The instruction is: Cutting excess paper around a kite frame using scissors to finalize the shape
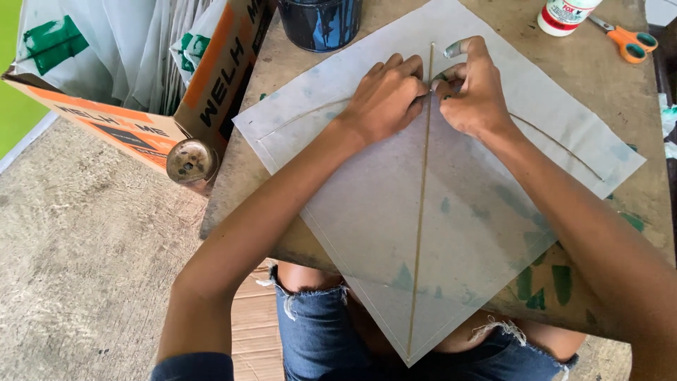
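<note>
Now both hands at upper centre of frame, meeting where two sticks cross on grey kite paper (395, 233). Left hand (384, 95) curled, fingertips pinching at straight stick (421, 212); right hand (474, 88) pinching same crossing from other side, forefinger raised. Straight stick long axis top to bottom of frame, running down toward lap; both hands equally near. Curved stick (557, 144) bowing left to right. Count: one paper, two sticks, one scissors (627, 41) upper right, one glue bottle (564, 14), one dark pot (321, 22), one cardboard box (134, 106) upper left.
</note>
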